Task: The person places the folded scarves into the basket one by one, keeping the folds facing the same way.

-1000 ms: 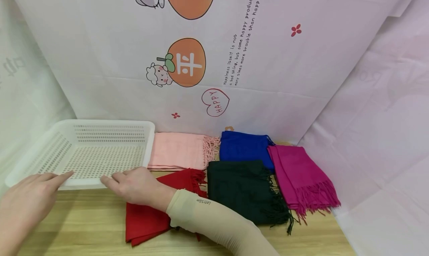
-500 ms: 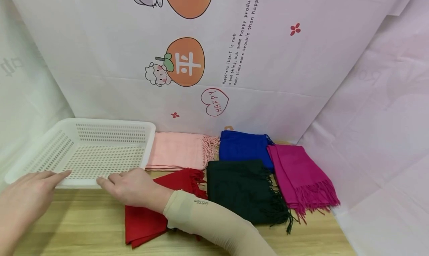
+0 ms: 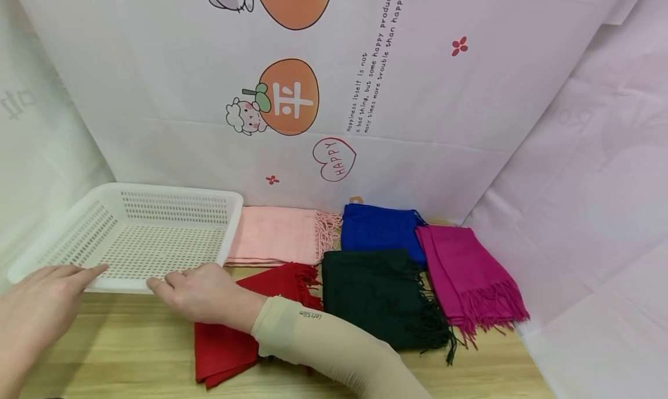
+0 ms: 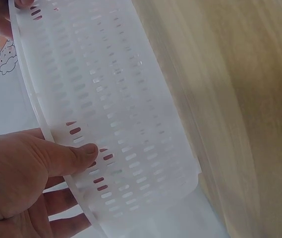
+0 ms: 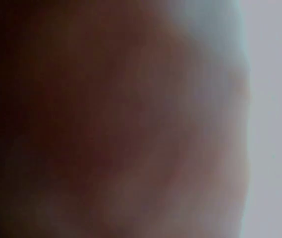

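A white perforated plastic basket (image 3: pixel 156 197) stands at the left of the wooden table. My left hand (image 3: pixel 73 274) holds its front rim near the left corner. In the left wrist view my left hand (image 4: pixel 76 163) has the thumb pressed on the outer wall of the basket (image 4: pixel 131 99), with the fingers showing through the holes behind it. My right hand (image 3: pixel 169 283) grips the same front rim further right, its index finger lying along the wall. Its beige-sleeved forearm crosses a folded red scarf (image 3: pixel 224 344). The right wrist view is a dark blur.
Folded fringed scarves lie right of the basket: pink (image 3: pixel 276 234), blue (image 3: pixel 381 228), black (image 3: pixel 381 294) and magenta (image 3: pixel 469 274). A printed cloth backdrop (image 3: pixel 334 97) closes the back and sides. Bare wood (image 3: pixel 115 341) shows in front of the basket.
Both hands and the basket have shifted slightly to the left. The scarves have not moved.
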Motion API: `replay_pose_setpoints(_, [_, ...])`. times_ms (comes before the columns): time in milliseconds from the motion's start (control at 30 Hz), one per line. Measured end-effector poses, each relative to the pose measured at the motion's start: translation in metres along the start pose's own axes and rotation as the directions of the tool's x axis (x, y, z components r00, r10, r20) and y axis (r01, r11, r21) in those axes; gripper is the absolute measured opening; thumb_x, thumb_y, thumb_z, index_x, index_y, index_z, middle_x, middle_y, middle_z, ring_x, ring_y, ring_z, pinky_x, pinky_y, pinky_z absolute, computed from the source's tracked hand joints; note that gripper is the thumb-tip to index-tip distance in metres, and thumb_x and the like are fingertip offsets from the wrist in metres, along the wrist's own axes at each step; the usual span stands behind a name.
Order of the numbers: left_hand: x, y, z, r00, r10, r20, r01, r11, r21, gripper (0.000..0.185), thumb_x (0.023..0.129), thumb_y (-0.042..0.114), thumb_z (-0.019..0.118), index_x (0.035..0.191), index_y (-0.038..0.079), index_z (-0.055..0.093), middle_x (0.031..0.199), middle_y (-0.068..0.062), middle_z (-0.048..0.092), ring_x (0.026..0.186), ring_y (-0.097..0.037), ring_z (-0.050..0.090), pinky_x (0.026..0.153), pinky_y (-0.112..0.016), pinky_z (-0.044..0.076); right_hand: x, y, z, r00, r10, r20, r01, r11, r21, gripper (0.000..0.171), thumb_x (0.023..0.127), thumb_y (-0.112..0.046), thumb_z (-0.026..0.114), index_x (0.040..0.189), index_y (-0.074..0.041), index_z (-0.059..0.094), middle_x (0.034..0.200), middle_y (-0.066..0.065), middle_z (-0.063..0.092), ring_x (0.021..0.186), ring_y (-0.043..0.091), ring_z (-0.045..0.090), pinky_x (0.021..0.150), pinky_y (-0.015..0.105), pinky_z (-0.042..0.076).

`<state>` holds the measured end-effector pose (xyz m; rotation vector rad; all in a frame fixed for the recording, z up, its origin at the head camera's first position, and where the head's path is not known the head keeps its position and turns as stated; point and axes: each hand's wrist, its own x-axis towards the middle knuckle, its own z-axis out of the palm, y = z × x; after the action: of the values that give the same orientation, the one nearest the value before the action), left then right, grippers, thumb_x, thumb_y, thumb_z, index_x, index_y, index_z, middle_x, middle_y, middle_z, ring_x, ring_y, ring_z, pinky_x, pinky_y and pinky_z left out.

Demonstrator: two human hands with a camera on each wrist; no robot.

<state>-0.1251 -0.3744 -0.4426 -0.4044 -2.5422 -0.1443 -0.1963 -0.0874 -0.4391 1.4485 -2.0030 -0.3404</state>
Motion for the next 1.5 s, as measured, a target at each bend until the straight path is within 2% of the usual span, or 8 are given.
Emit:
replay_pose_setpoints(233, [-0.001, -0.001, 0.001, 0.999, -0.02, 0.029, 0.02, 1.0, 0.0, 0.054, 0.067, -0.023, 0.07, 0.117, -0.003, 0.075, 0.098, -0.029, 0.074, 0.09, -0.056, 0.069, 0.085, -0.07, 0.052, 0.001, -0.003, -0.001, 0.999, -0.009, 0.03, 0.009, 1.0, 0.019, 0.05, 0.117, -0.022, 0.034, 0.157, -0.023, 0.063, 0.123, -0.015, 0.079, 0.101, -0.004, 0.076, 0.064, 0.017, 0.058])
replay_pose_setpoints(467, [0.002, -0.003, -0.001, 0.999, -0.016, 0.047, 0.016, 1.0, 0.004, 0.057, 0.064, -0.024, 0.069, 0.117, -0.005, 0.074, 0.1, -0.031, 0.074, 0.09, -0.058, 0.068, 0.087, -0.071, 0.052, 0.004, -0.002, 0.0, 1.0, -0.013, 0.011, 0.013, 1.0, 0.0, 0.051, 0.116, -0.019, 0.032, 0.156, -0.023, 0.064, 0.118, -0.016, 0.078, 0.091, -0.005, 0.074, 0.064, 0.018, 0.058])
replay_pose_setpoints(667, [0.003, -0.004, -0.001, 0.998, -0.021, 0.055, 0.021, 1.0, 0.008, 0.055, 0.065, -0.023, 0.068, 0.117, -0.004, 0.075, 0.1, -0.031, 0.074, 0.09, -0.058, 0.069, 0.087, -0.072, 0.051, 0.005, -0.001, 0.0, 0.999, -0.011, 0.031, 0.011, 1.0, 0.01, 0.051, 0.116, -0.019, 0.032, 0.156, -0.024, 0.063, 0.118, -0.016, 0.078, 0.092, -0.005, 0.074, 0.064, 0.018, 0.058])
replay_pose_setpoints(900, [0.004, -0.003, -0.004, 0.99, -0.074, 0.118, 0.071, 0.997, 0.035, 0.056, 0.07, -0.021, 0.068, 0.122, -0.001, 0.075, 0.109, -0.033, 0.074, 0.1, -0.063, 0.067, 0.099, -0.084, 0.041, 0.005, 0.001, -0.004, 0.998, -0.007, 0.056, 0.005, 0.999, 0.039, 0.049, 0.118, -0.02, 0.034, 0.158, -0.023, 0.061, 0.125, -0.014, 0.078, 0.103, -0.003, 0.076, 0.07, 0.018, 0.06])
replay_pose_setpoints(1133, [0.002, 0.001, -0.004, 0.994, -0.064, 0.084, 0.062, 0.998, 0.027, 0.057, 0.068, -0.022, 0.069, 0.122, -0.003, 0.074, 0.109, -0.034, 0.074, 0.098, -0.061, 0.068, 0.093, -0.078, 0.047, 0.005, 0.0, -0.005, 0.997, -0.001, 0.083, -0.004, 0.998, 0.063, 0.048, 0.118, -0.021, 0.036, 0.16, -0.023, 0.059, 0.13, -0.013, 0.077, 0.109, -0.002, 0.075, 0.071, 0.019, 0.061])
replay_pose_setpoints(1300, [0.002, 0.0, 0.0, 0.994, -0.082, 0.071, 0.081, 0.997, 0.018, 0.052, 0.074, -0.01, 0.08, 0.124, -0.006, 0.071, 0.111, -0.037, 0.072, 0.101, -0.064, 0.066, 0.098, -0.082, 0.043, 0.005, -0.001, -0.005, 0.995, 0.024, 0.094, -0.033, 0.995, 0.092, 0.048, 0.117, -0.026, 0.039, 0.161, -0.024, 0.058, 0.134, -0.013, 0.076, 0.114, 0.0, 0.074, 0.075, 0.019, 0.06])
replay_pose_setpoints(1367, [0.003, 0.001, 0.002, 0.993, -0.087, 0.074, 0.086, 0.996, 0.014, 0.053, 0.076, -0.002, 0.086, 0.126, -0.006, 0.07, 0.113, -0.038, 0.072, 0.103, -0.064, 0.066, 0.1, -0.082, 0.042, 0.004, -0.001, -0.004, 0.996, 0.04, 0.075, -0.048, 0.993, 0.107, 0.047, 0.117, -0.029, 0.041, 0.16, -0.025, 0.059, 0.135, -0.012, 0.076, 0.116, 0.001, 0.074, 0.079, 0.019, 0.06])
replay_pose_setpoints(1500, [0.005, 0.006, 0.003, 0.994, -0.082, 0.074, 0.082, 0.997, 0.0, 0.06, 0.075, 0.004, 0.09, 0.13, -0.005, 0.069, 0.118, -0.039, 0.071, 0.107, -0.065, 0.065, 0.102, -0.082, 0.041, -0.001, 0.002, -0.003, 0.997, 0.066, 0.028, -0.069, 0.989, 0.134, 0.047, 0.115, -0.036, 0.047, 0.158, -0.025, 0.062, 0.137, -0.012, 0.076, 0.121, 0.002, 0.073, 0.091, 0.018, 0.058])
